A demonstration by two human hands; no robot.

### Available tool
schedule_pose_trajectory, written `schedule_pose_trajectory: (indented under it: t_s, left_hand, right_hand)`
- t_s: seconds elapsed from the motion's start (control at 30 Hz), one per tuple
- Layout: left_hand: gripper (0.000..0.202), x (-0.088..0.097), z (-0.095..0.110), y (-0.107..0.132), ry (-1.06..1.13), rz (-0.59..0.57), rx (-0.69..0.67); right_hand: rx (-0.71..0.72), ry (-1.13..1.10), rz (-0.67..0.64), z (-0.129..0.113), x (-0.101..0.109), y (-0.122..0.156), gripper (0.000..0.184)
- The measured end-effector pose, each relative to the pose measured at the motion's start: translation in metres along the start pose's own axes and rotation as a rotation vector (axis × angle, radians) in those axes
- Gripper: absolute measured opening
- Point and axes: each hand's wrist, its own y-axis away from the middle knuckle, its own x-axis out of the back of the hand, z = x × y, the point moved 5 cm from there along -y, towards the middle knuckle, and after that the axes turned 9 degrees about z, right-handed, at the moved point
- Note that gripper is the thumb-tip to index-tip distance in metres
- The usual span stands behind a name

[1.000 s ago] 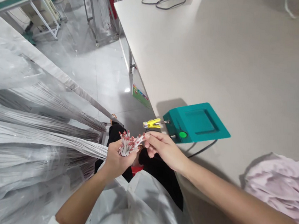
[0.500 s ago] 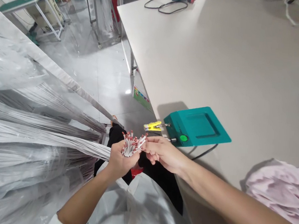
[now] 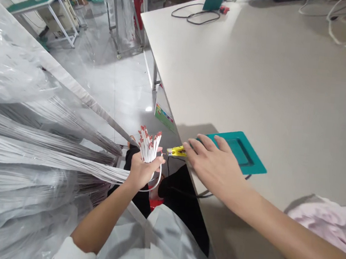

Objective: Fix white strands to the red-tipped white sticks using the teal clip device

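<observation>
My left hand (image 3: 144, 171) is wrapped round a bundle of white wires (image 3: 148, 148) whose reddish tips fan upward. One white wire (image 3: 159, 177) loops out apart from the rest, and its bare end points at the jaws of a yellow clip (image 3: 176, 151) by my left thumb. Whether that end touches the clip, I cannot tell. The clip sticks out from a teal box (image 3: 241, 151) at the table's edge. My right hand (image 3: 214, 164) lies over the near part of the box and the clip's rear, fingers spread, hiding the green button.
The white table (image 3: 259, 76) stretches to the right, with pink cloth (image 3: 327, 222) on it. Another teal device (image 3: 214, 0) and a black cable are at its far end. Left, long wire bundles (image 3: 50, 151) in clear plastic hang along a rail (image 3: 83, 96).
My right hand has moved from the wire tips onto the teal box. The bundle has risen slightly, and one wire now loops out towards the yellow clip.
</observation>
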Motion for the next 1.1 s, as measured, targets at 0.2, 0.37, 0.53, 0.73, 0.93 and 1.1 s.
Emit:
schedule_pose_trajectory:
  t_s: [0.2,0.37,0.53,0.73,0.93,1.1]
  left_hand:
    - [0.035,-0.011,-0.001,-0.004,0.106,-0.042,0.010]
    - [0.034,-0.015,-0.004,-0.006,0.099,-0.045,0.027]
    - [0.030,-0.018,-0.005,-0.007,0.034,-0.016,-0.012]
    - [0.032,-0.018,-0.004,-0.007,-0.066,0.019,-0.023]
    - [0.032,-0.019,-0.009,-0.010,-0.098,-0.013,-0.022]
    - [0.032,-0.017,-0.011,-0.010,-0.109,0.012,-0.034]
  right_hand:
    - [0.059,-0.086,-0.020,0.007,-0.006,-0.009,0.022]
    - [0.103,-0.104,-0.055,0.005,-0.010,-0.014,0.020]
    - [0.142,-0.098,-0.104,0.003,-0.012,-0.016,0.024]
    - [0.138,-0.101,-0.158,0.005,-0.014,-0.016,0.025]
    - [0.086,-0.125,-0.105,0.008,-0.014,-0.011,0.027]
    - [0.046,-0.160,-0.048,0.009,-0.016,-0.007,0.055]
